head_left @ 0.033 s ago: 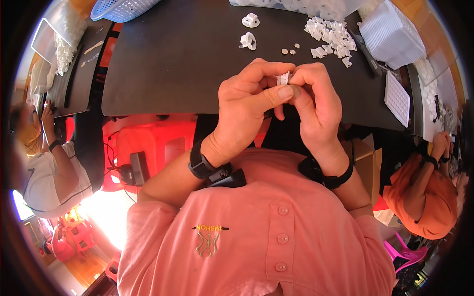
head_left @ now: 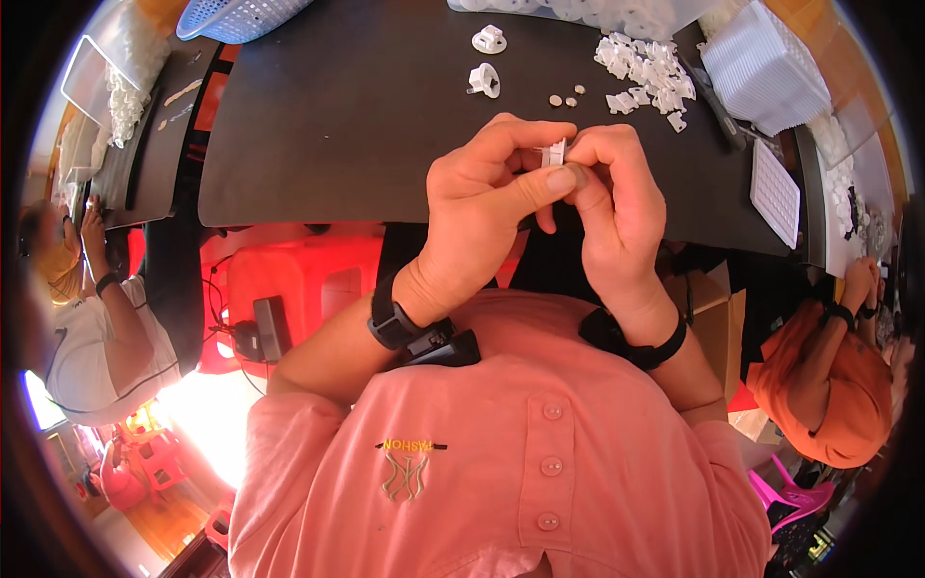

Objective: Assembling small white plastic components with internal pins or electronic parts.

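Observation:
Over the near edge of the dark table (head_left: 318,125), both my hands meet around a small white plastic part (head_left: 554,154). My left hand (head_left: 482,197) pinches it between thumb and fingers. Thumb and index finger of my right hand (head_left: 621,197) close on the same part from the other side. Much of the part is hidden by the fingertips. Beyond my hands lie two round-based white plastic pieces (head_left: 485,81), three small silvery discs (head_left: 568,100) and a loose pile of small white plastic parts (head_left: 655,77).
A blue basket (head_left: 236,17) sits at the far left, a clear bin (head_left: 617,14) of white parts at the back. To the right are stacked white trays (head_left: 771,72) and a white grid tray (head_left: 776,193). People sit at both sides; a red stool (head_left: 289,279) stands below the table.

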Demonstrator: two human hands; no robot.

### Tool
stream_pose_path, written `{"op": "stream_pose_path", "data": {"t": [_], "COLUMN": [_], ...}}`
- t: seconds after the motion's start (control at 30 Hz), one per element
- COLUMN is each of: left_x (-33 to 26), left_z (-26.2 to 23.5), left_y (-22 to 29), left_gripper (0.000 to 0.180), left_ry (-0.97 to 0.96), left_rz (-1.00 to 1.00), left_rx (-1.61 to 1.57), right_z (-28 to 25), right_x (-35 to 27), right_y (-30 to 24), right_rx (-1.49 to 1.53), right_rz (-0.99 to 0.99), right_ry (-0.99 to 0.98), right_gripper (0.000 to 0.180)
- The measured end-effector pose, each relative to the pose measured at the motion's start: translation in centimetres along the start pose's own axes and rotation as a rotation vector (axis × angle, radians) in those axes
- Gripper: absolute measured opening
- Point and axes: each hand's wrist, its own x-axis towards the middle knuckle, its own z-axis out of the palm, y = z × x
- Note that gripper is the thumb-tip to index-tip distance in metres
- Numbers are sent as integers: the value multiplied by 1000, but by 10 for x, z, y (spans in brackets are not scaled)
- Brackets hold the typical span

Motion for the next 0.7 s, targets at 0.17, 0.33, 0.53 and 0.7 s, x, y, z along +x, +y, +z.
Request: {"op": "stream_pose_path", "data": {"t": [0.17,0.33,0.53,0.7], "left_x": [2,1,0,0], "left_z": [3,6,1,3], "left_y": [-5,-3,-1,-2], "left_gripper": [30,29,30,32], "left_ry": [25,26,-10,-3], "left_rz": [94,79,54,45], "left_rx": [61,36,34,-6], "right_z": [9,4,-7,-2], "right_x": [-3,-1,2,-2], "right_y": [-6,0,-4,-4], "right_rx": [-78,-113,66,8], "right_rz": [98,18,54,65], "right_ry": [129,103,-21,9], "right_gripper": [8,7,7,6]}}
